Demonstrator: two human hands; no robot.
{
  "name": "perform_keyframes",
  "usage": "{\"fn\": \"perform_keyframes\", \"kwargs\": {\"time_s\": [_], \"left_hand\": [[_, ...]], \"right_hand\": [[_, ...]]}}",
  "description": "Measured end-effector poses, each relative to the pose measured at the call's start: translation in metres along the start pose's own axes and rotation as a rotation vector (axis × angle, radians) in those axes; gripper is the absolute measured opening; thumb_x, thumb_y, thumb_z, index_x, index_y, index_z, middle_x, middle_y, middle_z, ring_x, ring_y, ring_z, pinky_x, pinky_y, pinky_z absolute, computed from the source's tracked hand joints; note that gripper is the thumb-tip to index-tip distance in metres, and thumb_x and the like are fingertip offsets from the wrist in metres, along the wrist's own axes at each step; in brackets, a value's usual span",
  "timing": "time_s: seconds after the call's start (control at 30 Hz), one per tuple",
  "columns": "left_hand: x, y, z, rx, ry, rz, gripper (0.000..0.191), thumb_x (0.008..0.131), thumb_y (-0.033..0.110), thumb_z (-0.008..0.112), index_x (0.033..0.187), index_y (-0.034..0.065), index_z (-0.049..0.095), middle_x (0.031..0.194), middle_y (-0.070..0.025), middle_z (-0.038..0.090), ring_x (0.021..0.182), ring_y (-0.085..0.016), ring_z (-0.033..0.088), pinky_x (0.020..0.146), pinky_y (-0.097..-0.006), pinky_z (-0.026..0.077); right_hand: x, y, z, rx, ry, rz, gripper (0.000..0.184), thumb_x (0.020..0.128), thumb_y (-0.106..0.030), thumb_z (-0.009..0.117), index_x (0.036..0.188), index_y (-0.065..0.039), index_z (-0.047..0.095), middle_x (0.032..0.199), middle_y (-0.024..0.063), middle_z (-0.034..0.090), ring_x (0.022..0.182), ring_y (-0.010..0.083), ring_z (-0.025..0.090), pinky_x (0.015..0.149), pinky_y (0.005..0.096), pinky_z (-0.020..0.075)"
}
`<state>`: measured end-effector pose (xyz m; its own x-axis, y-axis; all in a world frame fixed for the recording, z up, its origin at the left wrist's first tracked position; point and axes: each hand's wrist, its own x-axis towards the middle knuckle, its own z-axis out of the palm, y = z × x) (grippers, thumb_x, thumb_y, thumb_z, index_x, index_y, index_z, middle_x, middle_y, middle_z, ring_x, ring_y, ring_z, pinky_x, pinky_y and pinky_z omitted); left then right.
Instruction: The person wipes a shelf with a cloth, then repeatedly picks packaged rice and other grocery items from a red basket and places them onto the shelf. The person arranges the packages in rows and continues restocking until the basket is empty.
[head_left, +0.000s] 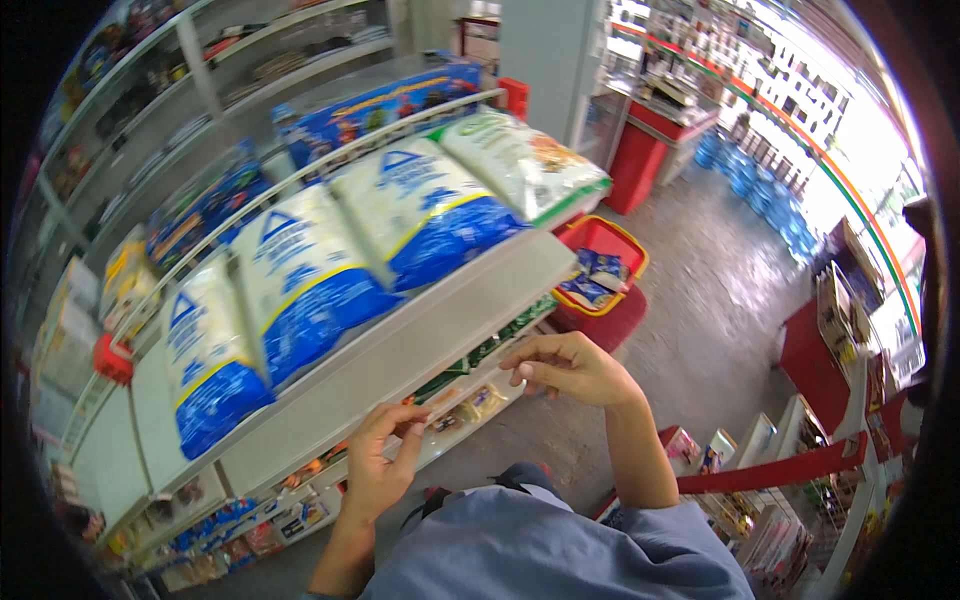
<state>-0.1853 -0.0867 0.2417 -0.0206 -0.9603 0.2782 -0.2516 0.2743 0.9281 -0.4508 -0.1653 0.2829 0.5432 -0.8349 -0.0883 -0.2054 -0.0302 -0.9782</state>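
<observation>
My left hand (386, 454) hovers in front of the white shelf edge with its fingers curved and apart, holding nothing. To its right, my right hand (574, 367) is raised above the floor, bent at the wrist, also with nothing seen in it. On the top shelf (480, 281) before me lie plump plastic bags: a blue-and-white bag (214, 360) at left, a second blue-and-white bag (307, 285) beside it, and a third blue-and-white bag (431, 210) further right. A white-and-green bag (525, 165) lies at the right end.
A red basket with a yellow rim (639, 247) holds small blue packets at the shelf's end. Boxed toys (397, 112) stand behind the wire rail. Large blue water bottles (757, 187) line the floor near the windows. A red-trimmed shelf rack (780, 465) is at my right.
</observation>
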Motion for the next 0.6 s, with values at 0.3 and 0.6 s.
{"fn": "perform_keyframes", "kwargs": {"time_s": [0.3,0.6], "left_hand": [[0.038,-0.029,0.188,-0.244,-0.399,-0.224,0.017,0.089,0.007,0.059,0.104,0.0031,0.067,0.089,-0.0048,0.068,0.082,-0.009,0.062,0.073,-0.0237,0.049],[0.081,-0.061,0.300,-0.240,-0.566,-0.392,0.018,0.092,0.008,0.057,0.107,0.0043,0.066,0.088,-0.0026,0.066,0.082,-0.009,0.060,0.074,-0.0237,0.048]], "right_hand": [[-0.160,0.120,-0.133,0.290,0.790,0.261,0.030,0.095,-0.028,0.057,0.108,-0.003,0.065,0.089,0.0019,0.067,0.077,0.0073,0.060,0.060,0.0211,0.0456],[-0.187,0.173,-0.197,0.408,0.872,0.313,0.030,0.095,-0.030,0.057,0.108,-0.004,0.065,0.092,0.0021,0.067,0.078,0.0079,0.059,0.062,0.0217,0.0453]]}}
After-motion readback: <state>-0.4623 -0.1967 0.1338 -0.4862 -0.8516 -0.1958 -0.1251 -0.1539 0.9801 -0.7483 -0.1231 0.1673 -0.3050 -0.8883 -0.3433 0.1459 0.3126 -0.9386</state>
